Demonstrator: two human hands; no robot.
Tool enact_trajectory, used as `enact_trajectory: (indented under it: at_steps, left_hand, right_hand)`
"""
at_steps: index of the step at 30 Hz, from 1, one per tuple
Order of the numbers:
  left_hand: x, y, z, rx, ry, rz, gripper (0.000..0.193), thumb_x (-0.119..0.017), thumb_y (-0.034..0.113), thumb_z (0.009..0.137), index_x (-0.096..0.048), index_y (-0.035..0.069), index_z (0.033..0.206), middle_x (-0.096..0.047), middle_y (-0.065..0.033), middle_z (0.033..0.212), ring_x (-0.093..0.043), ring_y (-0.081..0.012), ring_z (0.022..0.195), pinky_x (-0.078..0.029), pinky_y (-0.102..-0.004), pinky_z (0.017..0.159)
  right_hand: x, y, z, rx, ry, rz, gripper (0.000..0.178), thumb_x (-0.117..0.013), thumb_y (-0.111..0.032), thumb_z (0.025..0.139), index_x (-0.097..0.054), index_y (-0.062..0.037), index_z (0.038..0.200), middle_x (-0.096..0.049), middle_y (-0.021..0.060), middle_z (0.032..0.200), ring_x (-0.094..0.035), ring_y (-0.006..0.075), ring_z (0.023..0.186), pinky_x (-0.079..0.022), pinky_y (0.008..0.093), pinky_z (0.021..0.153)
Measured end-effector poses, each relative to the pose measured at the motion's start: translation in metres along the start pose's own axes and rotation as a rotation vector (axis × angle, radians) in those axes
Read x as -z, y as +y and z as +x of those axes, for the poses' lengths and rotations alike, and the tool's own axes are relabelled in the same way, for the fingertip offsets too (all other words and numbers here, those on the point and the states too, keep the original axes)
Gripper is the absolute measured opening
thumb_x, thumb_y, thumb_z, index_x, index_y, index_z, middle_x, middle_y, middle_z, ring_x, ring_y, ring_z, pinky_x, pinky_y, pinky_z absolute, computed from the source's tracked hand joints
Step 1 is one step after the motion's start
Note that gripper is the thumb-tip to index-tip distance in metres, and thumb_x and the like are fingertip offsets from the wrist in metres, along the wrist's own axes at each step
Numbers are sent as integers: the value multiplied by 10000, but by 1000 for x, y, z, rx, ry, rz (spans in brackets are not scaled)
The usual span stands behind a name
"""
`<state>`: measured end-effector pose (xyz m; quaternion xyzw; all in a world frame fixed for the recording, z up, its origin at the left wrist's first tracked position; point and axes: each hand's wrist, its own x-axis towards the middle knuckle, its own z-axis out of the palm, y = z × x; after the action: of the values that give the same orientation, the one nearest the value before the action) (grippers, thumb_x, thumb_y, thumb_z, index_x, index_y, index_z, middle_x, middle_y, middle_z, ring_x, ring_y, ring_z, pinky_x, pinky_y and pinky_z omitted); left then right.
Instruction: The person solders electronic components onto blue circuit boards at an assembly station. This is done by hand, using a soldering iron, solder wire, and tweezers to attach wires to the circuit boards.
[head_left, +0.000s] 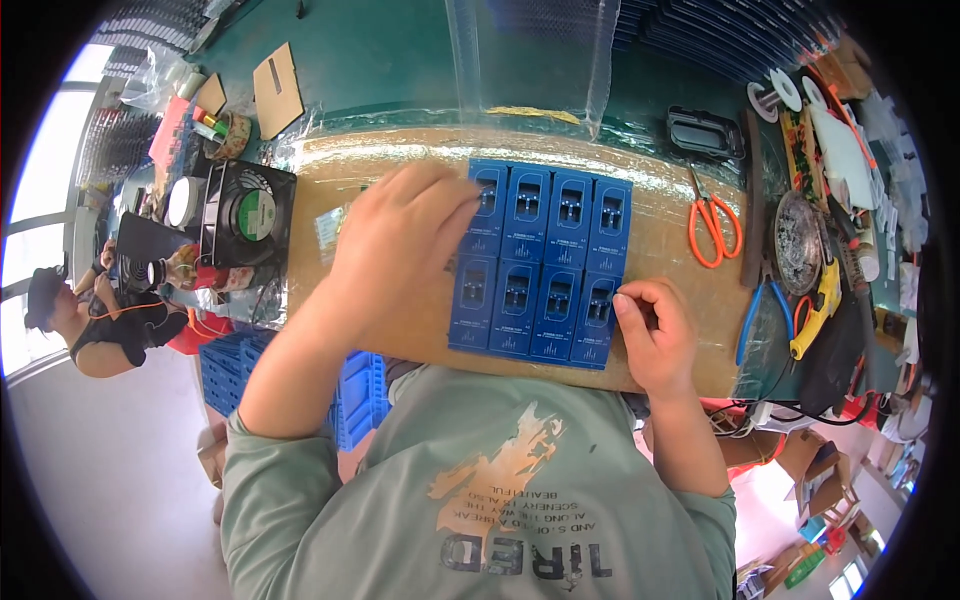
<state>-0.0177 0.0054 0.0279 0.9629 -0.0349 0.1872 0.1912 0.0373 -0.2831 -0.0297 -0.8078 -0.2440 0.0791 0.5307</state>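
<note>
The left hand (398, 225) hid part of the blue board panel (540, 255); what its fingertips (464, 190), if anything, held was hard to tell. The dark components (570, 210) were too small to identify. The upper edge cropped the clear tray (535, 60).

A: Worn over the torso, what?
B: A loose shirt (375, 490) in muted grey-green, softly creased across the front.
A: Marked how?
B: With a ragged brushstroke figure (500, 470) in pale orange and white. Nearer the lower edge, large dark capitals (530, 556), distressed in texture; just above, small dark rows of lettering (530, 507), all inverted as viewed. To the figure's right, a small dark fleck (592, 449).
A: And along the arms?
B: Matched to the shirt in colour, a left sleeve (272, 510) and a right sleeve (708, 530), both ending near the elbow. Bare beyond, through left hand (405, 230) and right hand (660, 340). Toward the distorted lower rim, hard to judge the exact cut at the shoulders.
</note>
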Motion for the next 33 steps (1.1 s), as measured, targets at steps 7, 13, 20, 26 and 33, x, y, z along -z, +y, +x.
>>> enact_trajectory:
  at_steps: [7,13,20,26,33]
  left_hand:
    - [-57,-12,113,-113,-258,195,192,-579,189,921,-722,71,971,-693,-109,1007,-669,-328,928,-553,-420,796]
    - [-83,-15,144,-95,-523,369,196,-557,119,863,-736,81,935,-708,-118,980,-675,-331,952,-560,-440,805]
    - [-81,-15,138,-96,-363,311,164,-576,142,831,-711,75,897,-704,-124,970,-672,-326,938,-554,-444,807]
    - [-72,-10,141,69,-426,266,151,-580,150,834,-691,71,898,-692,-130,919,-666,-335,888,-535,-445,777]
    - [-74,-4,144,13,-414,220,145,-583,154,859,-699,94,924,-716,-130,897,-701,-325,888,-574,-430,765]
  right_hand:
    - [1,-2,-2,-17,33,-28,80,-717,-69,888,-671,-21,934,-624,60,827,-582,137,637,-463,253,584]
    - [1,0,-1,-50,16,-36,86,-734,-92,877,-683,-45,928,-623,53,827,-583,126,623,-466,257,575]
    - [3,-2,1,-52,15,-1,82,-735,-100,878,-687,-50,923,-624,51,831,-594,121,596,-469,258,561]
    - [4,-2,2,-54,3,19,79,-730,-90,880,-686,-43,926,-627,54,830,-607,121,602,-471,257,552]
    - [5,-2,2,-31,-5,12,77,-725,-75,878,-682,-37,929,-628,56,832,-606,125,599,-470,256,546]
